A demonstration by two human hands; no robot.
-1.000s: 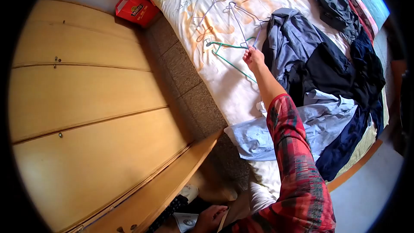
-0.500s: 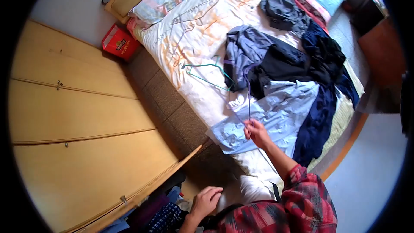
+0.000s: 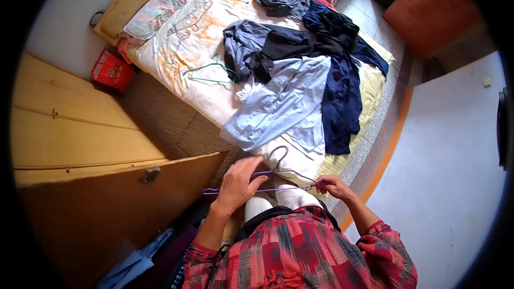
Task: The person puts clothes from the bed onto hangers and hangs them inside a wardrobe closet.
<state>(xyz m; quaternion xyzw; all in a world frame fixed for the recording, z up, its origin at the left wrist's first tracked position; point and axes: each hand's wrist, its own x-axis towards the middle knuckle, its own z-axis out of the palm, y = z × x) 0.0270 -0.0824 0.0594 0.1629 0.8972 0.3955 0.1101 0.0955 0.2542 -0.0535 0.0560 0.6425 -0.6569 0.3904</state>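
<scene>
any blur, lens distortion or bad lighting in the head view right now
Head view: black rim all round, and the orange strip looks bowed, likely by the wide lens; head view: fingers of the left hand look slightly smeared, perhaps by motion; head view: deep shadow below the open wooden door, so the dark clothes there are hard to make out.

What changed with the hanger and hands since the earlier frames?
The purple hanger moved off the bed toward the person's body, in the right hand. The left hand rose to it. The green hanger and clothes stayed on the bed.
</scene>
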